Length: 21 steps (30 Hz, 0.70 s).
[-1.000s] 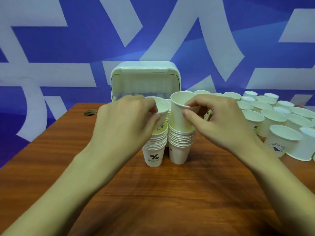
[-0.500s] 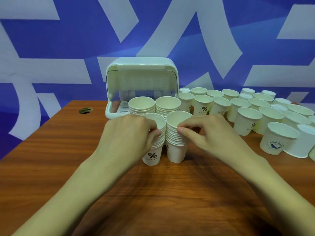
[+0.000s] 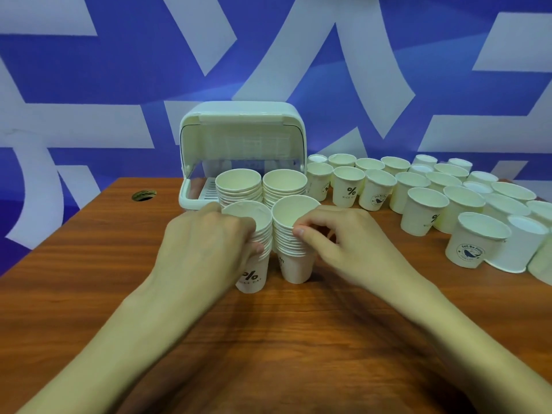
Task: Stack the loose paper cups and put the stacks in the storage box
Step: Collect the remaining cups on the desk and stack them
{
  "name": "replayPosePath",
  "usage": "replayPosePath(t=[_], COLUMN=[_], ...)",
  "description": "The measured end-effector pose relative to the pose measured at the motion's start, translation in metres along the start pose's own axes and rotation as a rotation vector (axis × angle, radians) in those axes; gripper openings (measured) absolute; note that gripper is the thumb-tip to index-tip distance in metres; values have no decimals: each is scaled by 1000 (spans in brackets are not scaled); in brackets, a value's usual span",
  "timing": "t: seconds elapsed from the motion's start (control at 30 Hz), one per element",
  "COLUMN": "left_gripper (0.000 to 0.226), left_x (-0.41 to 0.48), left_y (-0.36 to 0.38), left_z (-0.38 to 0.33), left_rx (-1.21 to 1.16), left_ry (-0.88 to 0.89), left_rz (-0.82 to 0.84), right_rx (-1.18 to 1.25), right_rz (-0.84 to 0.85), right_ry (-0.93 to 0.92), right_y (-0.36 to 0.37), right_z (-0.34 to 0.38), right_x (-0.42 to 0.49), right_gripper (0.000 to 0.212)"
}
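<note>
Left hand (image 3: 209,249), right hand (image 3: 346,249) — gripping cup stacks (image 3: 295,261)

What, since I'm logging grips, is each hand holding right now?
Left hand: grips the left stack of cups.
Right hand: pinches the top of the right stack of cups.

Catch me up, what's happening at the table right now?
A person is stacking paper cups on the wooden table. The left hand grips the left stack, and the right hand pinches the rims of the right stack beside it. Both stand upright on the table. Two rear stacks sit at the mouth of the open storage box; whether they are inside is unclear. Many loose cups wait on the right.
</note>
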<state>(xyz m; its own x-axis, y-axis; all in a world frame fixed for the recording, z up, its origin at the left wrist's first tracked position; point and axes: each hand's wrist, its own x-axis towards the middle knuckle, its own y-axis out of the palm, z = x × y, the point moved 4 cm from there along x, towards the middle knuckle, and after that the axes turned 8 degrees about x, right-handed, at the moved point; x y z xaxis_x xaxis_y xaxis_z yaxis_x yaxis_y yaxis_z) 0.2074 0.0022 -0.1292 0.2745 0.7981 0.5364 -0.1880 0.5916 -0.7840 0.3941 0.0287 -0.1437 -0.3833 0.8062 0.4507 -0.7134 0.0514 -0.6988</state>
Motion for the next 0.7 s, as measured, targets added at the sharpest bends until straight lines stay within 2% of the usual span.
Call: replayPosePath(t=[0.37,0.53,0.63,0.7], left_gripper=[35,33,35,32], left_x=[-15,-18,-19,-16], left_y=[-3,0,-12,-29], left_z=[46,58,54,47], left_rx=[157,111,95,87], left_ry=[-100,-143,-151,-139], left_rz=[198,258,228,128], right_rx=[127,150,109,56], right_rz=[64,68,43,-28], right_ry=[-27,-42,-63,-88], right_y=[31,41,34,17], right_z=[26,33,36,35], right_x=[14,19,15,10], right_gripper=[17,16,23,26])
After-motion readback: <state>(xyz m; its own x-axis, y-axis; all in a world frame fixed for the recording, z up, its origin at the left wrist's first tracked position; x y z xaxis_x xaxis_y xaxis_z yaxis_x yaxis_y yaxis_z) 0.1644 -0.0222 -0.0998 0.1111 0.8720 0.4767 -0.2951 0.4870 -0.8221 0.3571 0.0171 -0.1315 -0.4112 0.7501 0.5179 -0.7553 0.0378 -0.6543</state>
